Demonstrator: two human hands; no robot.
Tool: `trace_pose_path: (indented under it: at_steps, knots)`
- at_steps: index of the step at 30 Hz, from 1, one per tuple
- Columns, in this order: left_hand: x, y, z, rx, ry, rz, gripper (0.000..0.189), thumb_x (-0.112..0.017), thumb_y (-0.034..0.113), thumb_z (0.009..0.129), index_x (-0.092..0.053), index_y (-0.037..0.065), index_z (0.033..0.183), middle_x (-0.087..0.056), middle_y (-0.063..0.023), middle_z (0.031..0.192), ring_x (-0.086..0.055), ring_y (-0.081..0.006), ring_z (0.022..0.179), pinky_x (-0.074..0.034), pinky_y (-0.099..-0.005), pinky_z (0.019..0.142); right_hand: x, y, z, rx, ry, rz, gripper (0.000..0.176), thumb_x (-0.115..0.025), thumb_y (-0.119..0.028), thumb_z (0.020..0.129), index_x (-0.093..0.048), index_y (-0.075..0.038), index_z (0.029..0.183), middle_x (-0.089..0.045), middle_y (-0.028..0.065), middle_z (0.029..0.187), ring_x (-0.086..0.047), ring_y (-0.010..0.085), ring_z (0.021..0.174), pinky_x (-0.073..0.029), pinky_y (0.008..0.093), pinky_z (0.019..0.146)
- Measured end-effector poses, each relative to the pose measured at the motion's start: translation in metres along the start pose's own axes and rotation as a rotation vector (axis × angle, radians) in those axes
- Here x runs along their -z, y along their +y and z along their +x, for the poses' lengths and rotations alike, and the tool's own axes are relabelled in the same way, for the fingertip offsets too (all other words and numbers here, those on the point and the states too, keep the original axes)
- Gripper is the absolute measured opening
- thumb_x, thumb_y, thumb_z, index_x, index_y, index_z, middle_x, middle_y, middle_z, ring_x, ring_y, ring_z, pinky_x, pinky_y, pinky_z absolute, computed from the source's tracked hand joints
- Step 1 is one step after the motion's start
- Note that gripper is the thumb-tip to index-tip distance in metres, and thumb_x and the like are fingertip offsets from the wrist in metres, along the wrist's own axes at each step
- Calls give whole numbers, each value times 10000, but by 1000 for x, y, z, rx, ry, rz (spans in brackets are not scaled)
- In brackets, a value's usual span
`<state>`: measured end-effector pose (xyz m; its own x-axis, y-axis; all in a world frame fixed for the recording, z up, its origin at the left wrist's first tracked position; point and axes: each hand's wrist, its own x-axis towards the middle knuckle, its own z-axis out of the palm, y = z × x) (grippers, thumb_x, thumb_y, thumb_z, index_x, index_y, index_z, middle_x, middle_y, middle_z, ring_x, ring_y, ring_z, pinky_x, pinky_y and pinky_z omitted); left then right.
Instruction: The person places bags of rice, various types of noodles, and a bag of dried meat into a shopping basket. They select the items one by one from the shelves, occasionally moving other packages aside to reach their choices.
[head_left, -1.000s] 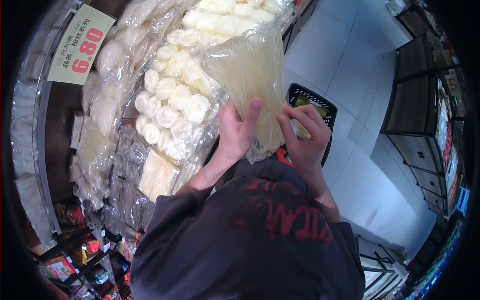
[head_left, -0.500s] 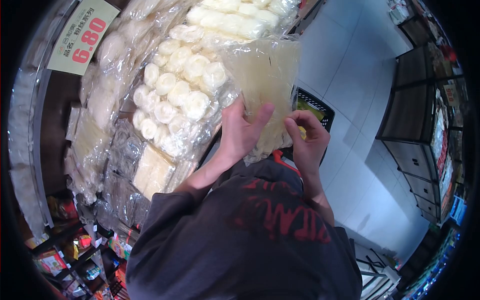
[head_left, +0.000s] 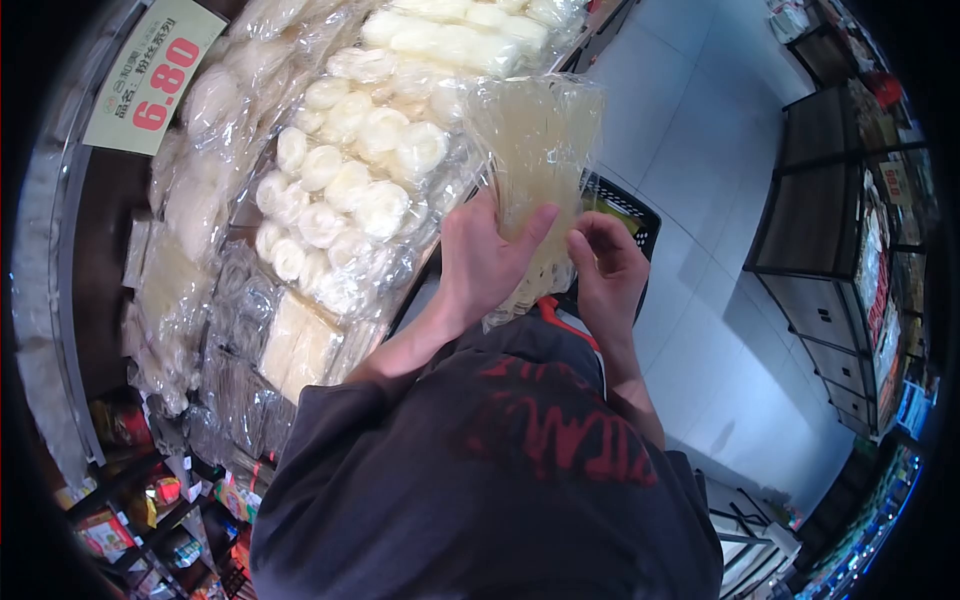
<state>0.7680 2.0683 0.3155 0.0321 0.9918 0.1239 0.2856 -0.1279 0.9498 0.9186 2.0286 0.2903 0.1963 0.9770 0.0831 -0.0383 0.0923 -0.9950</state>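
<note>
My left hand (head_left: 487,250) grips a clear plastic bag of pale, thin noodles (head_left: 537,140), its thumb across the front of the bag and its fingers behind. The bag stands tilted up in front of my body. My right hand (head_left: 609,262) is at the bag's right edge, fingers curled and thumb and fingertips close together; whether they pinch the plastic is too small to make out. To the left lie packs of round white noodle nests (head_left: 345,180) in clear wrap.
A black basket (head_left: 650,225) with a red handle (head_left: 560,320) is behind and below my hands. A price sign (head_left: 152,75) stands upper left. Flat yellowish packs (head_left: 298,345) lie on the display. Tiled floor (head_left: 700,200) and shelving (head_left: 820,290) are at the right.
The top of the bag has narrowed and shifted slightly to the right. Both hands keep nearly the same places, and the surroundings have slid slightly left in view.
</note>
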Motion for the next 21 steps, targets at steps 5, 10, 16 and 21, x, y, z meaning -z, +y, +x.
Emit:
trace_pose_path:
  at_steps: [5, 10, 16, 21]
  knots:
    - [-3, -2, 0, -25, -16, 17, 413, -719, 343, 901, -672, -29, 1075, -724, -182, 826, -724, -300, 710, -548, -374, 650, -3, 4, -1, 57, 36, -20, 84, -626, 25, 931, -598, 22, 1010, -591, 7, 915, -572, 59, 866, -469, 212, 826]
    - [-6, -1, 0, -22, -45, 11, 405, -705, 345, 914, -670, -23, 1079, -720, -194, 842, -728, -315, 746, -550, -377, 666, -2, 11, 0, 137, 59, -69, 77, -608, 50, 917, -584, 29, 987, -563, 14, 879, -551, 65, 826, -465, 211, 783]
    - [-10, -4, 0, -26, -78, 43, 408, -687, 325, 927, -643, -18, 1142, -719, -209, 904, -723, -352, 799, -554, -390, 698, 0, 14, 2, 214, 74, -130, 81, -613, 69, 892, -583, 35, 960, -552, 27, 836, -533, 75, 785, -454, 214, 718]
    - [-10, -3, 1, 6, -94, 34, 415, -681, 309, 932, -625, -22, 1175, -718, -214, 919, -726, -358, 821, -556, -390, 701, 2, 17, 3, 198, 80, -134, 79, -618, 69, 881, -586, 32, 943, -552, 32, 826, -531, 78, 768, -445, 211, 693]
